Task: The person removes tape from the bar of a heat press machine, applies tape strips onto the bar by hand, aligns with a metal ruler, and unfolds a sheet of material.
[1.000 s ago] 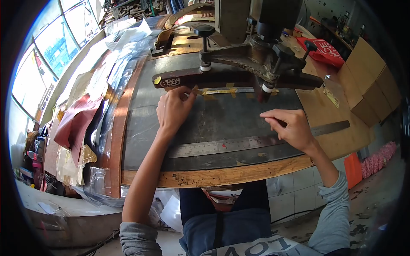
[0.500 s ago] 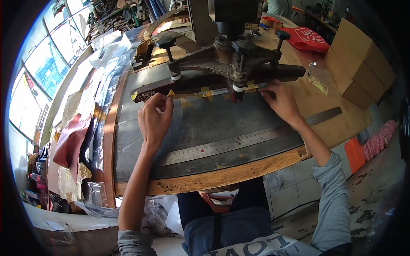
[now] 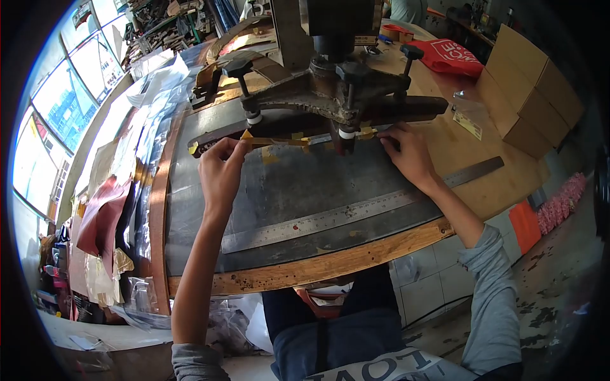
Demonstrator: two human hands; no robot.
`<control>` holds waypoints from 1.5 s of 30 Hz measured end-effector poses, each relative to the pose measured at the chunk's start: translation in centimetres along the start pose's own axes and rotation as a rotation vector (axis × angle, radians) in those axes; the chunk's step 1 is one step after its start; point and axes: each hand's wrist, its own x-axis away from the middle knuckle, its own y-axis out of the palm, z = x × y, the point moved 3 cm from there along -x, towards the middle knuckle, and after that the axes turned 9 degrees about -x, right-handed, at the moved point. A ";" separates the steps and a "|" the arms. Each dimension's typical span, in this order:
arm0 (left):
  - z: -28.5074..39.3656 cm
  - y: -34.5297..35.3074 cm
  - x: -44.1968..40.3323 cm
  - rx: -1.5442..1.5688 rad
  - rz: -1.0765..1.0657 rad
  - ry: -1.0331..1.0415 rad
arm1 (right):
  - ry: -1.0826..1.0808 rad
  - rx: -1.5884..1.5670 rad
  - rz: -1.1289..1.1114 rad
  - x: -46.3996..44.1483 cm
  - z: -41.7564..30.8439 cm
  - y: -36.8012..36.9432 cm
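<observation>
A strip of yellow tape (image 3: 279, 141) runs from the pinched fingers of my left hand (image 3: 221, 166) toward the metal strip near the bar's front edge. My right hand (image 3: 408, 154) has its fingers curled together at the strip's right end, beside a piece of yellow tape (image 3: 366, 133); what they hold is too small to make out. Behind my hands lies a dark bar (image 3: 406, 109) under the arms of a metal clamp head (image 3: 298, 95). Between me and the bar, a steel ruler (image 3: 330, 218) lies on the dark board (image 3: 286, 181).
The table's wooden front edge (image 3: 318, 262) is close to my body. Leather and plastic sheets (image 3: 105, 216) lie at the left. At the right stand a cardboard box (image 3: 530, 95) and a red bag (image 3: 448, 57). A person's sleeve (image 3: 406, 11) shows at the back.
My right hand has moved up and left to the strip's right end. My left hand has shifted left and down, and a length of yellow tape now stretches from its fingers.
</observation>
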 end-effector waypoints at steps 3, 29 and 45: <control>0.3 0.0 0.0 0.014 -0.010 -0.013 | -0.023 0.000 0.014 -0.1 -0.4 0.1; 2.4 0.0 1.1 -0.012 0.063 0.137 | -0.187 0.019 -0.064 -0.4 -2.3 1.0; 2.5 -4.2 4.2 0.113 0.046 0.103 | -0.100 -0.073 0.043 -1.2 -0.4 0.7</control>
